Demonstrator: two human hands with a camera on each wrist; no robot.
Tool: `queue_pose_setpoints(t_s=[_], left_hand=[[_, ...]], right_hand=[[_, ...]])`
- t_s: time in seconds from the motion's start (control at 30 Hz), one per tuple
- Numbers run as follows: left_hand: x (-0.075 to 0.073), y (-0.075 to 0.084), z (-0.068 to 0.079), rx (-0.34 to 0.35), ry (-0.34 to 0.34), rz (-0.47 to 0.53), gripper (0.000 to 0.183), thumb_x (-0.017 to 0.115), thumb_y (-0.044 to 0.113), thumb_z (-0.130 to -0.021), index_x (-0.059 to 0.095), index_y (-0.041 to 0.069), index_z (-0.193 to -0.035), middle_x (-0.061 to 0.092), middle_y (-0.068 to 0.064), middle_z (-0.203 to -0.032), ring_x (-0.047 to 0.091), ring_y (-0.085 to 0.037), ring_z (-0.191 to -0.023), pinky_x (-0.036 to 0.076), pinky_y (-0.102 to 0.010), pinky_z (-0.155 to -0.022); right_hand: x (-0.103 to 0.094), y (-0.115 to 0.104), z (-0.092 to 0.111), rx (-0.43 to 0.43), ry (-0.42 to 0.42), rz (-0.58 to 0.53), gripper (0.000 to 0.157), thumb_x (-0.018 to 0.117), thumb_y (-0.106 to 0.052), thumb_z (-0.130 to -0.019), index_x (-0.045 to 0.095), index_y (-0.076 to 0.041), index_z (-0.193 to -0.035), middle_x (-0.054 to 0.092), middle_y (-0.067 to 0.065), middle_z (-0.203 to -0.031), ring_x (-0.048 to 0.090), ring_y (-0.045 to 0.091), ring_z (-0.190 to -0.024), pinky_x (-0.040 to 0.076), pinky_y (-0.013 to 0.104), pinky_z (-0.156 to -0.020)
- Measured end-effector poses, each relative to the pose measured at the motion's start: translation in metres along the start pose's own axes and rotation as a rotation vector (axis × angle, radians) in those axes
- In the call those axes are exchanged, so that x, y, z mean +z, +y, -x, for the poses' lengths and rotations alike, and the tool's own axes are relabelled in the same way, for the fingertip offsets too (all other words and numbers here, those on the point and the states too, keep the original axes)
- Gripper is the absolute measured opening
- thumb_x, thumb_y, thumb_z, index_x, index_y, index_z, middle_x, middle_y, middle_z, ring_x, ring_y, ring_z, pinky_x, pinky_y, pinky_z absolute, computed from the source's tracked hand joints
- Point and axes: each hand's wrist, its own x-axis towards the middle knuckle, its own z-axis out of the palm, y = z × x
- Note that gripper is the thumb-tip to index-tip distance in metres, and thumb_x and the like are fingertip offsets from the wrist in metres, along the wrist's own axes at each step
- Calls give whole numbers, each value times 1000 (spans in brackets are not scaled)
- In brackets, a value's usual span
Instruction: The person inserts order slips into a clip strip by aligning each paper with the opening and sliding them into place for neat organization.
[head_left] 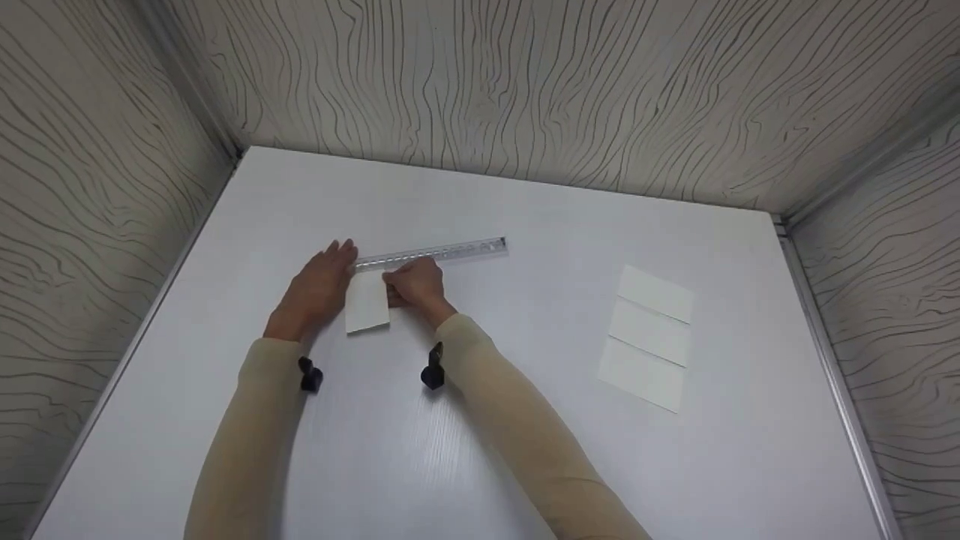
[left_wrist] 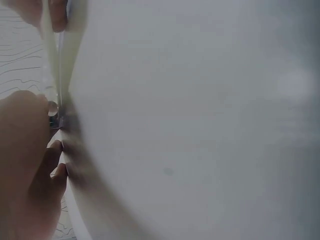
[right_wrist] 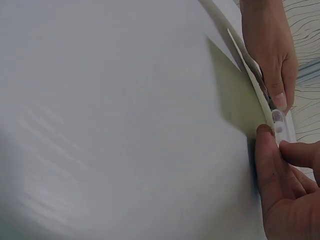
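A clear plastic ruler [head_left: 469, 249] lies at a slight slant across the white table. Just below it is a small off-white piece of paper [head_left: 367, 304], its near edge standing a little off the table and casting a shadow [right_wrist: 235, 100] in the right wrist view. My left hand [head_left: 319, 285] rests at the ruler's left end, fingers extended, beside the paper's left edge. With thumb and curled fingers, my right hand [head_left: 418, 285] pinches the paper's upper right edge, close against the ruler. From the right wrist, the thumb [right_wrist: 300, 152] sits beside the ruler's clear edge.
Three off-white paper pieces [head_left: 649, 334] lie in a column at the right of the table [head_left: 525, 420]. Wood-grain patterned walls [head_left: 480, 82] enclose the table at the back and both sides. A small black device [head_left: 433, 371] is worn at each wrist.
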Motion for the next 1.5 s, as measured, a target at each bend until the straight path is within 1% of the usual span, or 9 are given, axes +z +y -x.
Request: queue_pose_setpoints(t_s=[0.1,0.23,0.33,0.6,0.77,1.03,1.13,1.3,1.5], left_hand=[[-2,0,2,-8,1,6,54,26,31,-116,27,15,-167,20,-8,-178,16,-36,-166,17,-57,-138],[-3,1,2,-9,10,11,53,27,31,-116,27,16,-167,21,-8,-178,17,-35,-166,18,-57,-138],[-2,1,2,-10,16,6,53,26,31,-116,27,16,-167,21,-7,-178,17,-34,-166,18,-57,-138],[2,2,1,-8,27,-8,54,26,34,-116,27,19,-168,20,-3,-178,17,-33,-166,19,-57,-138],[2,3,2,-34,20,-12,55,24,37,-115,24,23,-168,17,-1,-179,15,-33,-166,18,-58,-137],[-1,5,5,-30,11,13,55,24,36,-115,26,19,-168,18,-3,-179,14,-33,-167,14,-58,-138],[0,6,4,-30,9,22,55,25,35,-115,26,19,-168,18,-3,-179,14,-33,-167,14,-58,-138],[1,7,3,-15,19,29,55,25,35,-116,26,20,-168,18,-2,-179,14,-32,-167,15,-57,-138],[0,4,5,-10,23,22,55,26,35,-116,26,19,-168,19,-3,-178,15,-34,-166,16,-58,-138]], right_hand=[[-4,0,0,-1,-17,-35,17,75,-17,-96,80,-1,-99,82,10,-85,78,14,-74,67,24,-77],[-8,1,1,18,-65,-191,13,70,-8,-98,76,4,-101,81,17,-83,81,22,-69,70,28,-65],[-12,2,2,21,-79,-247,15,71,-8,-98,74,6,-100,80,19,-82,81,23,-67,69,28,-63],[-28,6,2,-16,-102,-246,30,76,-23,-98,78,7,-103,80,15,-80,81,23,-71,71,33,-70],[-42,5,3,-48,-95,-248,31,77,-27,-98,78,2,-105,78,9,-83,76,15,-69,71,31,-72],[-71,2,9,-125,-133,-270,30,77,-31,-98,78,-3,-108,78,20,-109,75,13,-85,68,24,-80],[-85,2,10,-165,-113,-222,29,77,-34,-97,79,-7,-108,76,19,-115,73,14,-92,66,24,-83],[-108,4,13,-214,-49,-207,27,79,-36,-95,80,-12,-105,75,5,-110,70,25,-105,65,30,-90],[-137,8,16,-266,-16,-236,22,80,-32,-95,79,-12,-104,74,4,-109,67,15,-99,64,26,-92]])
